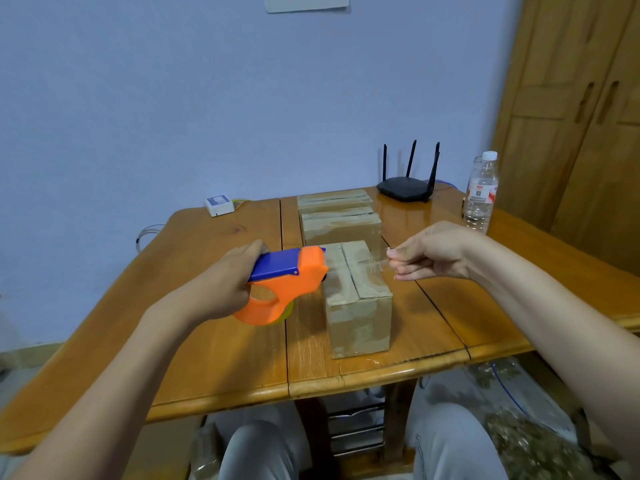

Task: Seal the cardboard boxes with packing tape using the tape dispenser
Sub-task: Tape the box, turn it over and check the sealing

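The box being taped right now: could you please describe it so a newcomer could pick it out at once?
On the wooden table, three cardboard boxes sit in a row running away from the person. It is the nearest box, between the left hand holding the orange tape dispenser and the right hand pinching clear tape stretched across its top.

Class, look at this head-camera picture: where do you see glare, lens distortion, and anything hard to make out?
Head view: glare streaks the glossy table near the router; the wide lens bows the table edges and stretches the forearms; the clear tape, stretched from the dispenser to the right hand, is barely visible over the box.
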The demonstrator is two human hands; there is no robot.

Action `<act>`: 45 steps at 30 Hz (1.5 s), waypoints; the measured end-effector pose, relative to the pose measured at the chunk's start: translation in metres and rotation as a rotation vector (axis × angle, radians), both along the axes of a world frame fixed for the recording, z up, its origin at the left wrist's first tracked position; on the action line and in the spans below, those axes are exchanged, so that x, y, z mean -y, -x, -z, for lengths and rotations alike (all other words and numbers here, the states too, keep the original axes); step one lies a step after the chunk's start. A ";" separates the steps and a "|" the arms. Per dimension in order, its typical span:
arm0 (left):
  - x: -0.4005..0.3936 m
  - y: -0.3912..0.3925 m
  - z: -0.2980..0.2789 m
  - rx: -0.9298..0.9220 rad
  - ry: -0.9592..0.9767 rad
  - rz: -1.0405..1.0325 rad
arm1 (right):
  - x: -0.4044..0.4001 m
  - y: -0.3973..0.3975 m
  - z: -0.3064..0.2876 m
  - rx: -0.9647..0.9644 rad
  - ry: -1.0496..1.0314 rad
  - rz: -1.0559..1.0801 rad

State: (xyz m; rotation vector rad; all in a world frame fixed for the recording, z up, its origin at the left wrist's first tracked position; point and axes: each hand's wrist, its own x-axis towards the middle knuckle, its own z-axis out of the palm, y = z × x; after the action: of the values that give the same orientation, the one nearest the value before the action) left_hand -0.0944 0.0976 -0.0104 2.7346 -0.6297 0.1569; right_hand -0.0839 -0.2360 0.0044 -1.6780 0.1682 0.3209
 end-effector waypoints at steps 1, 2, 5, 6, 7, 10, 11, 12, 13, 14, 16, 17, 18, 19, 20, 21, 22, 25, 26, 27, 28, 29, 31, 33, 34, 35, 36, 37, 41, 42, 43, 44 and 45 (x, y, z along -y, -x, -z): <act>0.000 0.001 0.000 -0.012 -0.007 -0.001 | 0.001 0.001 0.000 -0.004 -0.002 -0.003; -0.001 0.002 0.000 -0.028 -0.018 0.003 | 0.002 0.002 0.001 -0.008 -0.005 -0.002; -0.008 0.008 0.001 -0.061 -0.046 -0.008 | 0.011 0.005 0.004 -0.018 -0.012 0.041; -0.012 0.009 0.001 -0.055 -0.054 -0.024 | 0.015 0.007 0.005 -0.021 -0.011 0.056; -0.015 0.010 0.000 -0.043 -0.067 -0.039 | 0.017 0.009 0.006 -0.023 -0.010 0.062; -0.018 0.011 -0.002 -0.022 -0.140 -0.050 | 0.019 0.015 0.006 -0.036 -0.014 0.051; -0.018 0.011 -0.002 -0.017 -0.162 -0.051 | 0.018 0.015 0.005 -0.038 -0.015 0.049; -0.018 0.010 -0.002 -0.011 -0.183 -0.052 | 0.018 0.016 0.003 -0.039 -0.014 0.046; -0.018 0.010 -0.002 -0.004 -0.208 -0.057 | 0.017 0.016 0.001 -0.041 -0.012 0.040; -0.017 0.009 -0.003 0.006 -0.243 -0.066 | 0.016 0.017 -0.001 -0.043 -0.006 0.032; -0.014 0.009 -0.004 0.036 -0.345 -0.087 | 0.012 0.017 -0.007 -0.039 0.017 0.009; -0.012 0.009 -0.004 0.056 -0.395 -0.094 | 0.009 0.016 -0.011 -0.030 0.030 0.001; -0.009 0.010 -0.004 0.077 -0.432 -0.097 | 0.006 0.015 -0.015 -0.016 0.044 -0.003; -0.005 0.011 -0.004 0.094 -0.456 -0.098 | 0.004 0.014 -0.021 0.001 0.061 -0.007; -0.003 0.012 -0.006 0.103 -0.471 -0.104 | 0.001 0.013 -0.027 0.023 0.085 -0.016; -0.001 0.012 -0.008 0.104 -0.482 -0.116 | -0.001 0.012 -0.032 0.044 0.114 -0.026; 0.000 0.012 -0.010 0.105 -0.492 -0.130 | -0.004 0.012 -0.036 0.067 0.144 -0.033; -0.001 0.009 -0.016 0.146 -0.532 -0.161 | -0.013 0.012 -0.044 0.132 0.202 -0.023; 0.000 0.008 -0.017 0.151 -0.543 -0.167 | -0.015 0.012 -0.045 0.146 0.209 -0.016; 0.000 0.007 -0.017 0.140 -0.551 -0.173 | -0.016 0.012 -0.046 0.154 0.214 -0.010; 0.001 0.006 -0.017 0.122 -0.563 -0.177 | -0.018 0.012 -0.047 0.159 0.222 -0.010; 0.001 0.006 -0.017 0.108 -0.581 -0.176 | -0.020 0.012 -0.047 0.160 0.236 -0.016; 0.002 0.004 -0.017 0.093 -0.610 -0.172 | -0.024 0.013 -0.047 0.161 0.267 -0.034; 0.003 0.002 -0.019 0.094 -0.623 -0.170 | -0.025 0.013 -0.047 0.166 0.282 -0.028; 0.004 0.001 -0.020 0.089 -0.633 -0.166 | -0.026 0.013 -0.049 0.168 0.290 -0.026; 0.003 0.001 -0.020 0.082 -0.644 -0.163 | -0.027 0.013 -0.050 0.168 0.296 -0.028; 0.003 0.002 -0.020 0.087 -0.652 -0.163 | -0.028 0.013 -0.053 0.167 0.297 -0.030; 0.003 0.001 -0.022 0.105 -0.660 -0.163 | -0.029 0.013 -0.056 0.165 0.296 -0.030; 0.005 -0.001 -0.027 0.174 -0.715 -0.169 | -0.039 0.012 -0.064 0.189 0.309 -0.034; 0.006 -0.002 -0.027 0.187 -0.737 -0.175 | -0.041 0.011 -0.067 0.200 0.315 -0.025; 0.006 -0.002 -0.027 0.192 -0.758 -0.182 | -0.042 0.010 -0.068 0.208 0.321 -0.020; 0.005 -0.004 -0.026 0.192 -0.777 -0.193 | -0.044 0.010 -0.068 0.218 0.327 -0.018; 0.005 -0.005 -0.026 0.193 -0.792 -0.202 | -0.047 0.010 -0.067 0.227 0.337 -0.024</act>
State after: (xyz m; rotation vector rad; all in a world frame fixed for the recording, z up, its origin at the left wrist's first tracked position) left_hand -0.0895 0.0929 0.0159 3.5852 -0.5407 0.2678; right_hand -0.0941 -0.1891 0.0712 -2.0370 0.0336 0.1208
